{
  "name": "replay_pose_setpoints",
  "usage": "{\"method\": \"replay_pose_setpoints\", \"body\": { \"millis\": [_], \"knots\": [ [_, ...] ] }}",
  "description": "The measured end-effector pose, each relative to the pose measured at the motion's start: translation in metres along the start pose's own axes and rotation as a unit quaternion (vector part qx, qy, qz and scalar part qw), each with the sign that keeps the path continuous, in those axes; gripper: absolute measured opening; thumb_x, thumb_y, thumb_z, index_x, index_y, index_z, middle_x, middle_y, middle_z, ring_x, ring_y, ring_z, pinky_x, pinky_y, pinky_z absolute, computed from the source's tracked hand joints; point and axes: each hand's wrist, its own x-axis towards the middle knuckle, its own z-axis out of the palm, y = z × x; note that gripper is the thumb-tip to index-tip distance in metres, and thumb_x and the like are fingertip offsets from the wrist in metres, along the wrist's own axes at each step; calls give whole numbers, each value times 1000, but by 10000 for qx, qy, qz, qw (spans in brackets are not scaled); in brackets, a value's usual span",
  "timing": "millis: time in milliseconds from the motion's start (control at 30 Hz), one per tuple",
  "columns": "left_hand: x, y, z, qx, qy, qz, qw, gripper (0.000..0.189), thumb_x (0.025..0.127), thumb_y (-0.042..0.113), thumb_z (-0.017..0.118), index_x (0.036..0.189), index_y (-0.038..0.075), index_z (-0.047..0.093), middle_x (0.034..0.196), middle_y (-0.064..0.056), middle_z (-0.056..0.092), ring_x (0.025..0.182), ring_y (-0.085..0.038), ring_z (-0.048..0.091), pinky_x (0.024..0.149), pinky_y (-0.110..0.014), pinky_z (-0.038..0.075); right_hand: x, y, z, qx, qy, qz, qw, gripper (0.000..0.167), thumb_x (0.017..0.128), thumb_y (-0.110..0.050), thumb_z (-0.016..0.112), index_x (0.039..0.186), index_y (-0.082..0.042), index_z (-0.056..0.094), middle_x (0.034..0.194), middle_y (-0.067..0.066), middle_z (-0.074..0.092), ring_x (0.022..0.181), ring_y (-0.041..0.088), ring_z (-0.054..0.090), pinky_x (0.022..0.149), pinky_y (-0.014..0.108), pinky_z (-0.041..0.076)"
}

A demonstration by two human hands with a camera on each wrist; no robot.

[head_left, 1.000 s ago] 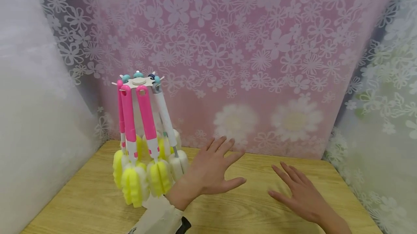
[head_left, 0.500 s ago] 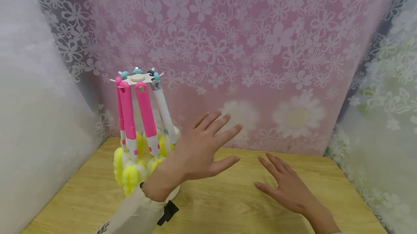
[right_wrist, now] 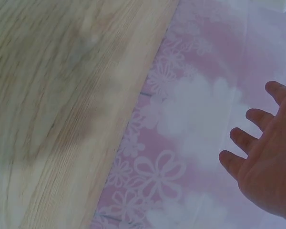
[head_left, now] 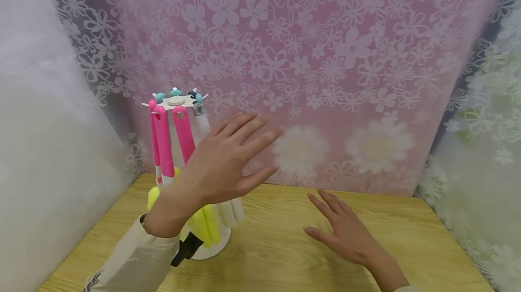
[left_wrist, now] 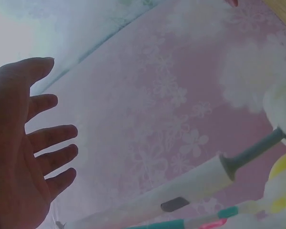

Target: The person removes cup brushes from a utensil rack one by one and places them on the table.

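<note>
A white stand [head_left: 176, 101] on the left of the table carries several hanging sponge bottle brushes, among them a pink-handled bottle brush [head_left: 163, 145]. Yellow and white sponge heads hang at their lower ends, partly hidden by my left hand [head_left: 221, 161]. That hand is raised in front of the rack with fingers spread and nothing in it. Its wrist camera shows a white-handled bottle brush [left_wrist: 190, 188] with a grey neck beside the hand. Over the middle right of the table is my right hand [head_left: 343, 231], fingers extended, holding nothing.
A wood-grain table [head_left: 268, 256] lies beneath. Behind it stands a pink panel [head_left: 309, 48] with white flowers. Pale flowered sheets close off the left and right sides. The stand's round white base [head_left: 217, 247] shows below the sponge heads.
My left hand has moved up and left, from beside the rack to in front of it, now covering several brushes. My right hand has shifted left and slightly up.
</note>
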Motion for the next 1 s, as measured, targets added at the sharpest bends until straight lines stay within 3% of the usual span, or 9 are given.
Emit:
{"method": "replay_pose_setpoints", "body": {
  "millis": [133,400,567,800,1000],
  "knots": [
    [-1,-8,-12,-46,180,-25,9998,57,88,43,60,138,18,52,138,-10,50,132,-28,39,106,-45,32,5,-8,6,108,-79,-48,9999,72,90,-59,49,152,-35,21,158,-2,15,141,35,18,101,66,23],
    [-2,-34,-44,28,609,-146,9980,53,87,34,63,135,11,55,135,-12,53,131,-31,40,108,-46,29,12,-18,16,243,-112,-135,9996,72,90,-60,49,152,-34,23,158,-2,16,141,35,19,102,65,23],
    [-7,-49,-57,410,398,-772,9954,54,89,37,59,137,13,52,138,-12,51,133,-31,37,108,-49,26,13,-21,21,252,-103,-179,9995,72,90,-60,49,152,-34,23,157,-1,17,140,36,21,102,65,24],
    [-17,-67,-57,656,45,-1738,9826,54,89,40,58,135,11,54,138,-13,50,132,-33,37,108,-50,26,17,-23,25,329,-171,-205,9991,71,91,-59,48,152,-33,23,157,-1,16,141,34,19,103,64,23],
    [-24,-72,-50,629,-86,-2065,9764,49,88,43,59,123,10,63,125,-11,60,118,-34,51,97,-53,39,20,-26,28,405,-244,-200,9987,70,91,-60,47,152,-34,23,158,-1,15,142,34,18,103,64,23]
  ]
}}
